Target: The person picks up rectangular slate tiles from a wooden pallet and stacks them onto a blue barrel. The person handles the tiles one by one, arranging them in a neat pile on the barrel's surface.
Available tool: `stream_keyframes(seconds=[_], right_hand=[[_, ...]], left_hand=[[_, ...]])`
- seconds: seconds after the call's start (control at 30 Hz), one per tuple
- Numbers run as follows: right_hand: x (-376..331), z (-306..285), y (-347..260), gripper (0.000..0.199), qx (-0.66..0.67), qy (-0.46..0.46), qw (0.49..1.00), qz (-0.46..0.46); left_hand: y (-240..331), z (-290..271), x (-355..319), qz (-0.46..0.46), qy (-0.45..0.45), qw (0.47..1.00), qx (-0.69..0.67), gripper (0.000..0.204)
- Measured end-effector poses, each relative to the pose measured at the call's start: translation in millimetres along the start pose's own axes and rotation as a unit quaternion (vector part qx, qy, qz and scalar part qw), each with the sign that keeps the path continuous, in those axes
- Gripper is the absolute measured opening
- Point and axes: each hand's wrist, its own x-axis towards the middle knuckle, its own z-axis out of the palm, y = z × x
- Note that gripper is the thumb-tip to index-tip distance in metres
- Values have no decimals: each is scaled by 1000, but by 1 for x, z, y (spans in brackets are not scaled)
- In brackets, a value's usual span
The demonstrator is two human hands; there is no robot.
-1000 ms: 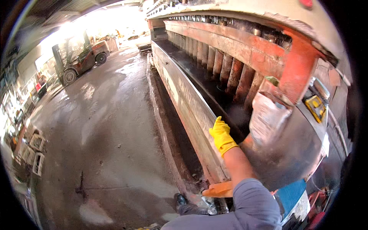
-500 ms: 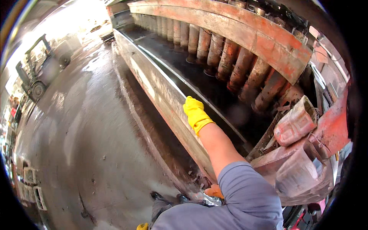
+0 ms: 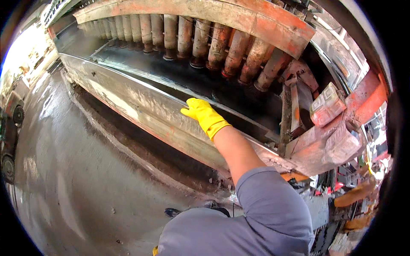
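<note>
My right hand (image 3: 202, 114), in a yellow rubber glove, is on the near rim of a long metal tank (image 3: 141, 102). Its thumb shows on the outer side of the wall and the fingers curl over the top edge, partly hidden. Dark liquid seems to fill the tank. Only a sliver of my left hand's yellow glove (image 3: 155, 251) appears at the lower edge, low beside my body; its fingers are out of sight.
Rusty upright cylinders (image 3: 200, 42) line the tank's far side beneath a worn orange-painted beam (image 3: 239, 19). Dirty plastic jugs (image 3: 328, 104) sit at its right end. A low curb (image 3: 124, 147) borders the wet floor (image 3: 81, 179); a dark wheeled vehicle (image 3: 13, 123) stands far left.
The view has turned right, so the tank and vehicle lie farther left in it. My right hand stays at the rim, its thumb now standing apart from the fingers.
</note>
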Motion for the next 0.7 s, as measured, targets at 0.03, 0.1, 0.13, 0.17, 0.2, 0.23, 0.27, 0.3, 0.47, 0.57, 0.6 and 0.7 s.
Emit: stream_keyframes(seconds=[0.03, 0.1, 0.13, 0.17, 0.2, 0.23, 0.27, 0.3, 0.47, 0.57, 0.6, 0.7], right_hand=[[-3, -3, 1, 64, 0, 2, 1000, -1], [-7, -10, -3, 70, -6, 4, 1000, 1], [-8, -12, -2, 72, -21, 8, 1000, 10], [-10, -20, -13, 71, -15, 6, 1000, 23], [-11, -12, -8, 70, -3, 42, 999, 28], [-13, -16, -15, 68, 5, 64, 998, 25], [-16, -13, -19, 66, 17, 112, 993, 32], [-20, -9, -20, 63, 11, 166, 986, 31], [-18, -7, -31, 47, -17, 325, 924, 201], [6, 11, -39, 43, -84, 427, 856, 280], [28, 26, -52, 40, -115, 504, 829, 213], [94, 60, -107, 29, -170, 463, 857, 149]], left_hand=[[-3, -16, 13, -1, -8, 1000, 7, 45], [-9, -44, 43, 3, -12, 1000, 8, 43], [-8, -58, 60, 9, -14, 1000, 7, 42], [-6, -73, 77, 15, -10, 1000, 1, 41], [-2, -87, 95, 26, -8, 1000, -8, 40], [3, -98, 112, 35, -3, 999, -21, 40], [11, -109, 129, 45, 0, 998, -33, 39], [24, -115, 143, 55, 0, 997, -47, 38], [93, -143, 207, 97, -26, 991, -84, 34], [113, -160, 244, 93, -53, 992, -61, 32], [112, -174, 254, 82, -49, 994, -48, 31], [110, -210, 293, 27, -55, 998, 8, 29]])
